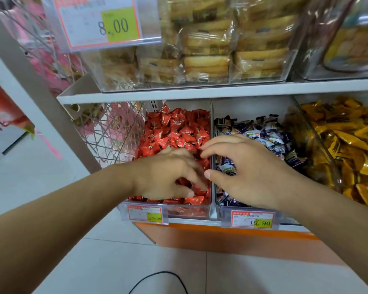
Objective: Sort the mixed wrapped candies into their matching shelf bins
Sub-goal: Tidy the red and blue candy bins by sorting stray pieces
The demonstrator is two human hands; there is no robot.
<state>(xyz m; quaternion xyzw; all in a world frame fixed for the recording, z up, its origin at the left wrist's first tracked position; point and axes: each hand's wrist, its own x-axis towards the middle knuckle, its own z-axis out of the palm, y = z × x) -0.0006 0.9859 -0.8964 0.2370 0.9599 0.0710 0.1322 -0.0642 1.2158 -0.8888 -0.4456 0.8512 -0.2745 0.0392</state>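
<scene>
Two hands work either side of the clear divider (211,128): the left hand (168,175), fingers curled, digs among red candies (178,130); the right hand (242,168) hovers loosely open over dark-wrapped candies (263,134). Whether either holds one cannot be told; best pinch single strays, check colour, then release.

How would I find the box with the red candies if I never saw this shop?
Look at the lower shelf, under the clear tub of wrapped cakes. Three clear bins sit side by side there, and the red candy bin is the leftmost one, where the left hand is digging. Its neighbours hold dark blue-and-white candies and yellow candies.
</scene>
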